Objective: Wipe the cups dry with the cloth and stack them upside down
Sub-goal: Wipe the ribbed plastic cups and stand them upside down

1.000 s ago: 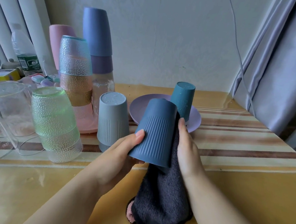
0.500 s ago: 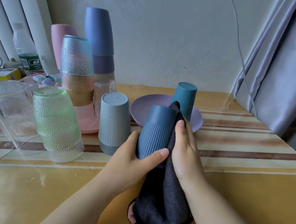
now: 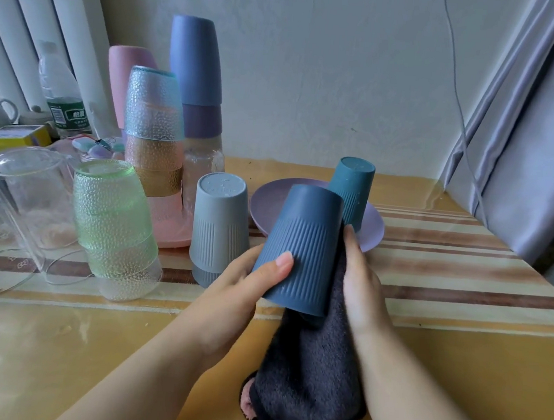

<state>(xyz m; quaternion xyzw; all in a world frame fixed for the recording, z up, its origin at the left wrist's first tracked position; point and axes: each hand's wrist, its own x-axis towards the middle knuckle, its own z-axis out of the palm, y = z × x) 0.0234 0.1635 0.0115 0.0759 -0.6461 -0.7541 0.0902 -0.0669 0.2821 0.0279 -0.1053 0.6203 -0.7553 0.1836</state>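
Note:
My left hand [image 3: 244, 289] grips a dark blue ribbed cup [image 3: 302, 247], held upside down and tilted, above the table. My right hand [image 3: 361, 281] presses a dark grey cloth [image 3: 310, 376] against the cup's right side; the cloth hangs down from the cup's mouth. A grey ribbed cup stack [image 3: 217, 228] stands upside down just left of it. A teal cup [image 3: 352, 189] stands upside down on a purple plate [image 3: 371, 229] behind.
At the left stand upside-down stacks: green textured glasses [image 3: 113, 228], a teal-and-amber glass stack [image 3: 153, 129] on a pink plate [image 3: 169, 231], and tall blue and purple cups [image 3: 196, 73]. A clear jug [image 3: 24, 198], a bottle [image 3: 62, 96] and a curtain [image 3: 530, 129] border the table.
The blue cup has turned and lifted in my left hand; the cloth that reached over its top now lies lower along its right side under my right hand.

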